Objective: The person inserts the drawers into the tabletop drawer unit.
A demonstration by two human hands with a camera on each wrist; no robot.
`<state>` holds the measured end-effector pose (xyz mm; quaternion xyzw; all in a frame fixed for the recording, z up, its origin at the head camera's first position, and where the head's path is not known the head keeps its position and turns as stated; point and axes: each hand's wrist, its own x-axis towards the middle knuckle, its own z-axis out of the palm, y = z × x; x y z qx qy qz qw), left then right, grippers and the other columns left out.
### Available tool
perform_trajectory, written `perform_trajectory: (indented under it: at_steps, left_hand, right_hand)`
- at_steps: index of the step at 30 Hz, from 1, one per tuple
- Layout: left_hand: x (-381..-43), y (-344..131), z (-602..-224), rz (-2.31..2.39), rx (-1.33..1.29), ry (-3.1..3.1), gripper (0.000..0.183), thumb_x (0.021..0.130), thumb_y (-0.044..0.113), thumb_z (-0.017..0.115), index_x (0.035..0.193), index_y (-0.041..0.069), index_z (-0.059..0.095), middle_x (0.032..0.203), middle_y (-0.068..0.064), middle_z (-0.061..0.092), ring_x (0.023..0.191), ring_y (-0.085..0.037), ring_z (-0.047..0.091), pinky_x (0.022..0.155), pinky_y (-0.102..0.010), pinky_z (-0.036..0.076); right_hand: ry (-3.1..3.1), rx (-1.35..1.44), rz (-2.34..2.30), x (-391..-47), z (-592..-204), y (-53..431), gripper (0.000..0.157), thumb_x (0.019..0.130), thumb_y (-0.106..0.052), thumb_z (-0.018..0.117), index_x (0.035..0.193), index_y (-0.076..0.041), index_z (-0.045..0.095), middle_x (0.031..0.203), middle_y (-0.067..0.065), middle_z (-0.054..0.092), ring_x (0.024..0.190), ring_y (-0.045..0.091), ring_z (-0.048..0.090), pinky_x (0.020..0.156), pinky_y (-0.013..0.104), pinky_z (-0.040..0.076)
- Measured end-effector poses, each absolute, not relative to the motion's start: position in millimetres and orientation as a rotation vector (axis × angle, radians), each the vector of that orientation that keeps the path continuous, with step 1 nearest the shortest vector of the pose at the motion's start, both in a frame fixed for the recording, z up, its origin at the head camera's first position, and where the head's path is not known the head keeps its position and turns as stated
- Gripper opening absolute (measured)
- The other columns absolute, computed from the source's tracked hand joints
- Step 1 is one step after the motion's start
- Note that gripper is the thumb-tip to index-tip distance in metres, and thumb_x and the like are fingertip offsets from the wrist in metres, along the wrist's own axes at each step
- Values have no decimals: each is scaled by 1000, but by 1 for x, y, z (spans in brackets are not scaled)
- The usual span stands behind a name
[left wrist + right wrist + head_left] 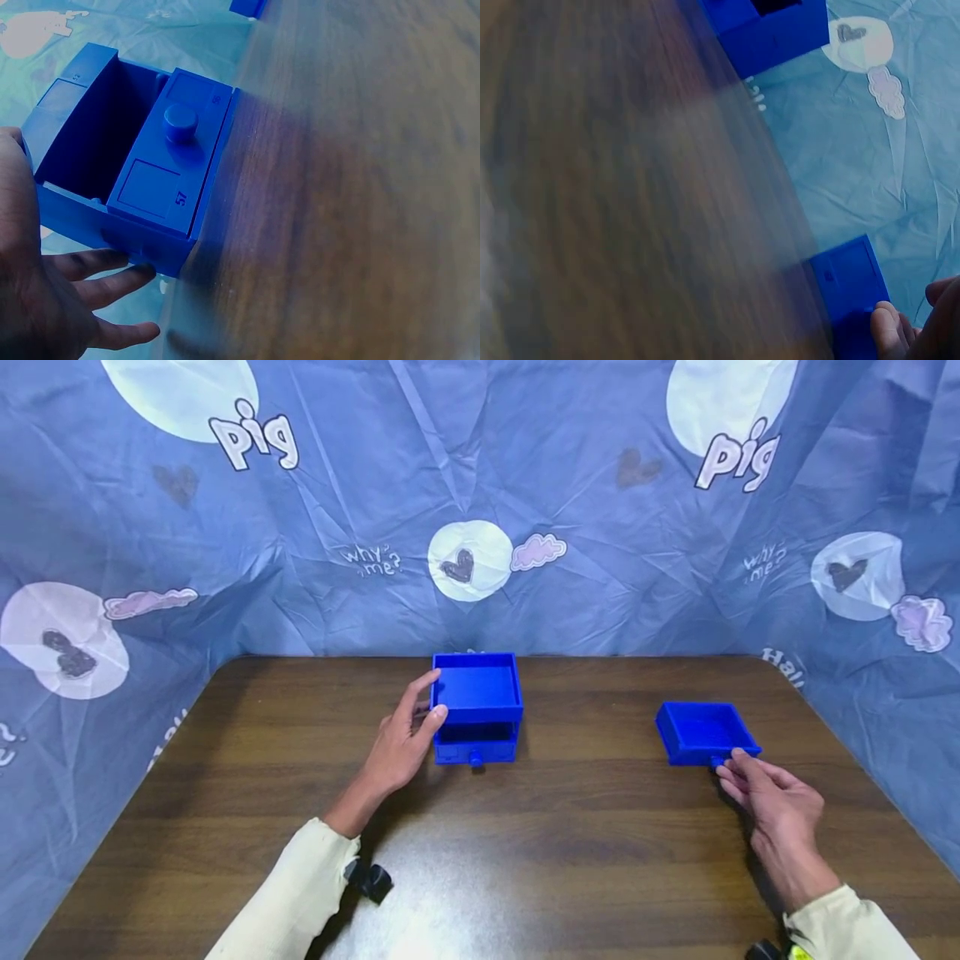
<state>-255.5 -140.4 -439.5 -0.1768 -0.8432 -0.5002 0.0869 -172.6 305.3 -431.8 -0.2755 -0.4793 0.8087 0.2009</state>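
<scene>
A small blue cabinet (pixel 477 714) stands near the table's back edge. It has a shallow tray top, an unfilled upper slot and a lower drawer (pixel 457 752) with a round knob (pixel 180 122). At its left side is my left hand (pixel 397 747), thumb and index finger touching the upper edge; in the left wrist view the other fingers extend, spread, along the side wall. Further right, a separate blue drawer (pixel 708 727) lies upright with nothing visible inside. My right hand (pixel 783 810) pinches its front knob (pixel 717 762) between thumb and fingers.
Both blue pieces rest on a brown wooden table (pixel 570 827). Blue printed cloth (pixel 600 593) hangs behind the table and along both sides. A black wrist device (pixel 369 881) sits by the left sleeve.
</scene>
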Motion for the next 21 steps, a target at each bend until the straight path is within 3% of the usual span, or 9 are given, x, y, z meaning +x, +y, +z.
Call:
perform_trajectory:
  at_steps: [11, 21]
  left_hand:
    - [-255, -140, -439, -1481, -515, -2519, 50, 104, 43, 49, 151, 43, 33, 134, -20, 60, 123, -30, 59, 101, -54, 43]
    - [-255, -140, -439, -1493, -512, -2529, 50, 104, 44, 49, 151, 44, 32, 135, -20, 59, 123, -30, 59, 100, -56, 43]
  right_hand:
    - [-1311, -880, 2219, -175, -435, 321, 16, 85, 1, 76, 69, -5, 75, 62, 9, 70, 54, 18, 70, 51, 29, 56]
    - [-1408, -958, 2314, -175, -438, 327, 28, 90, -4, 72, 63, -9, 73, 62, 7, 70, 56, 18, 71, 54, 30, 57]
